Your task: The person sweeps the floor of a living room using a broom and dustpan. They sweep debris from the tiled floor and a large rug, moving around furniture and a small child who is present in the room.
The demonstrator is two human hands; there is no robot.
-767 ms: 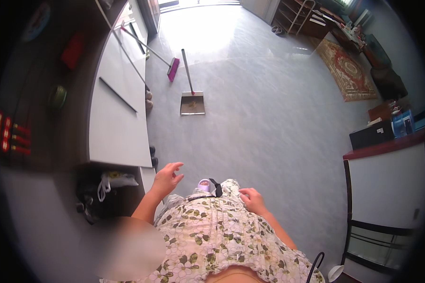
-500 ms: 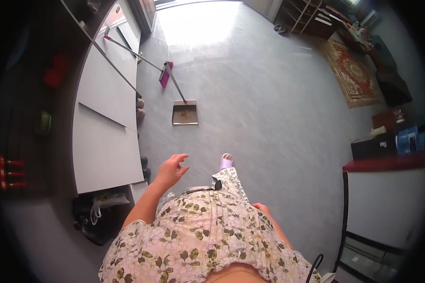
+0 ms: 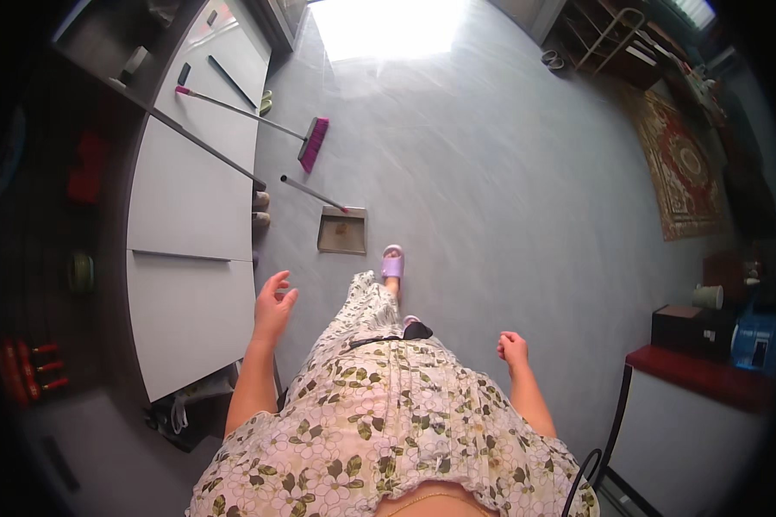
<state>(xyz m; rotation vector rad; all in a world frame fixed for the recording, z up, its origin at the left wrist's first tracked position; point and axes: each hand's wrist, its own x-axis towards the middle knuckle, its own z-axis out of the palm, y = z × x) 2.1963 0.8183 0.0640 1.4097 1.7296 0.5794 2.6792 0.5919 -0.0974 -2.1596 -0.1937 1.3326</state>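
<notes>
My left hand [image 3: 273,302] hangs in front of me at the left, fingers parted and bent, with nothing in it. It is nearest to the white cabinet [image 3: 190,302]. My right hand [image 3: 513,349] hangs at my right side, fingers curled in, and nothing shows in it. On the floor ahead lies a metal dustpan [image 3: 332,245] with a small heap of brownish debris inside. Its grey handle [image 3: 312,192] slants to the left. Beyond it is a broom [image 3: 315,143] with purple bristles, its stick leaning toward the cabinet. Neither hand touches them.
My purple slipper [image 3: 392,263] is just behind the dustpan. Shoes [image 3: 261,211] sit along the cabinet's foot. On the right are a patterned rug [image 3: 683,168], a dark red chair or stool top [image 3: 698,377] with a black box [image 3: 694,334] on it, and a rack [image 3: 608,34].
I have stepped closer to the dustpan. Its handle has swung down to the left, away from the broom. My right hand has come out from beside my body; my left hand sits farther left.
</notes>
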